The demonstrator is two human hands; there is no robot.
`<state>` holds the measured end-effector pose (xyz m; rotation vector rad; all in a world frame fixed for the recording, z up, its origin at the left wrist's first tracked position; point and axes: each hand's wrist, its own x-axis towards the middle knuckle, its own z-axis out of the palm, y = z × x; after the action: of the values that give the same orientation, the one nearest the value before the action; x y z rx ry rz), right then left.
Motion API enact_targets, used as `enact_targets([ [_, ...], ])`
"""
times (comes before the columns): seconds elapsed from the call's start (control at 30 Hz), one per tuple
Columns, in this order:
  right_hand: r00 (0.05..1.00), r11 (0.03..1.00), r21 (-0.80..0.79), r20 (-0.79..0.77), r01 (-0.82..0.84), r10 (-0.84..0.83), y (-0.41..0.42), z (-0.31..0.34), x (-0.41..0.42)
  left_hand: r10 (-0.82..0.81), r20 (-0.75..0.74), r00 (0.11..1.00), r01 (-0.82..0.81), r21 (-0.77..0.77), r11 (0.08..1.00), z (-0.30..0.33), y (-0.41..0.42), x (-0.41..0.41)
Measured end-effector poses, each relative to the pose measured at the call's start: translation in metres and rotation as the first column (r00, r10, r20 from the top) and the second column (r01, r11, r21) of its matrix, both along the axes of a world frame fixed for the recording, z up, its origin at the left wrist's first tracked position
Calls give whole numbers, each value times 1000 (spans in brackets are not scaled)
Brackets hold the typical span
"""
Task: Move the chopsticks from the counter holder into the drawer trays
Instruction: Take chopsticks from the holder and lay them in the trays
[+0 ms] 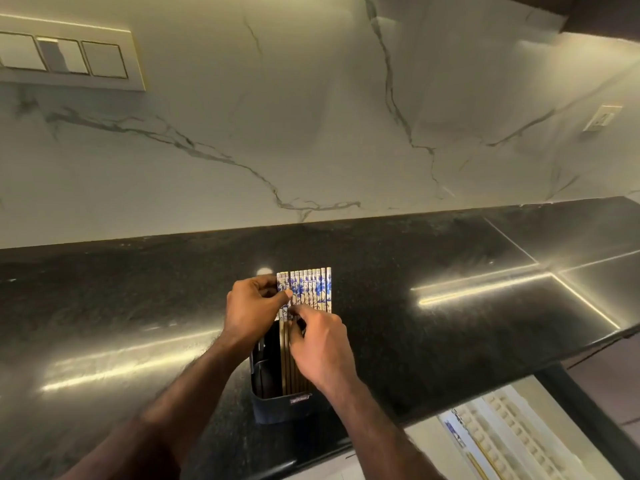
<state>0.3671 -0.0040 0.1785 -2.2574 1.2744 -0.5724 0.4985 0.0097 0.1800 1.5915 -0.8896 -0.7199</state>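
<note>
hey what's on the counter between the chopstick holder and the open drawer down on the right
Nothing: in the head view, the black counter between the dark holder and the open drawer is bare, crossed only by the right hand's forearm above it.

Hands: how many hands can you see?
2. The left hand pinches the chopsticks from the left; the right hand grips them lower, above the holder.

Two bare forearms are seen, each ending in a bare hand. No sleeve is worn on either arm as far as the lower frame edge. The left hand (251,311) and the right hand (320,348) carry no ring, watch or glove. Fine hair is visible along the forearm just behind each wrist. Fingernails are cut short where seen.
</note>
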Motion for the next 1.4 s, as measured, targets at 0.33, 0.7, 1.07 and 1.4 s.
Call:
enact_targets([
  [0.33, 999, 994, 95, 32, -45, 42, -3, 2, 3, 85, -37, 996, -87, -53, 995, 10, 5, 4],
  [0.7, 935, 906, 372, 348, -201, 65, -15, 37, -19, -164, -45, 985, 145, -280, 949, 120, -1, 8],
  [1.07, 904, 857, 472, 427, -207, -17, 0, 66, -149, -209, -183, 961, 118, -414, 902, 163, -5, -84],
  [1.4, 896, 849, 529, 370, 13, -244, 60, 56, -345, -368, -362, 856, 263, -307, 915, 129, 9, -264],
])
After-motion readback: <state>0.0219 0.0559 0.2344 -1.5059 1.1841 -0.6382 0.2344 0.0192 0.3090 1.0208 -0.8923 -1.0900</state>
